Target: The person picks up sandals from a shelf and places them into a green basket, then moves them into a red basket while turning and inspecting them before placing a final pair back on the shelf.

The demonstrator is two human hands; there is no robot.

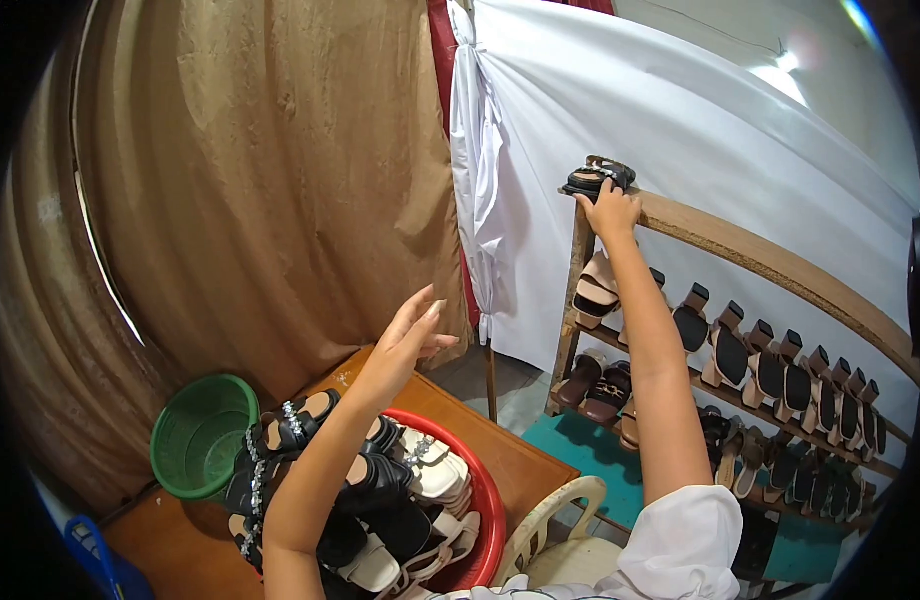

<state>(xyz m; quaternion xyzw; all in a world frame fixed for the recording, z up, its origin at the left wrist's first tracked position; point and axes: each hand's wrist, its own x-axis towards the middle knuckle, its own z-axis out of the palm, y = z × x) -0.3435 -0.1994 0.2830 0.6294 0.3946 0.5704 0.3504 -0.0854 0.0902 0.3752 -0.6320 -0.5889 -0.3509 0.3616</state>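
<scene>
My right hand (614,210) reaches out to the left end of a wooden rack's top shelf, its fingers closed on a pair of black sandals (599,177) with shiny trim. My left hand (412,335) is raised in the air with its fingers apart and holds nothing. Below it, a red basin (487,490) is filled with black and white sandals (430,470), several with jewelled straps. My left forearm hides part of the pile.
A green basket (205,437) stands on the brown table (520,462) at the left. More footwear lines the rack's lower shelves (755,400). A cream plastic chair (570,550) is close in front. Brown and white curtains hang behind.
</scene>
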